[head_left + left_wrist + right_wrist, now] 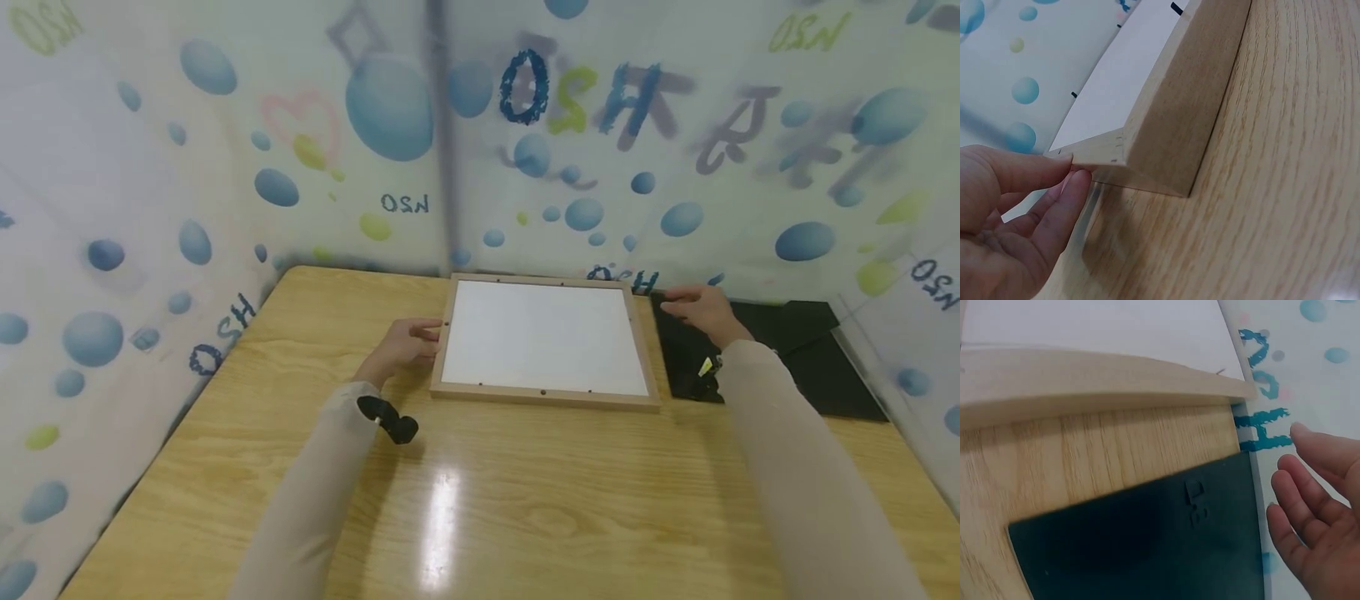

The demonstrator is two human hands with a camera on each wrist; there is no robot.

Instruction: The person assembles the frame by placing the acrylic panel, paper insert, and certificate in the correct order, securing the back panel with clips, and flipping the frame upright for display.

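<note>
Wood frame (542, 398) with a white sheet lies flat on the table (480, 500), near the far wall. My left hand (408, 342) touches its left edge with straight fingers (1063, 200), not gripping it. My right hand (701, 310) hovers open over the black board (795, 358), near the frame's far right corner. I would curl both hands under opposite edges and lift level.

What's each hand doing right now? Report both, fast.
Left hand: open, straight fingertips touching the wooden frame at its left edge.
Right hand: open, holding nothing, over the black board.
</note>
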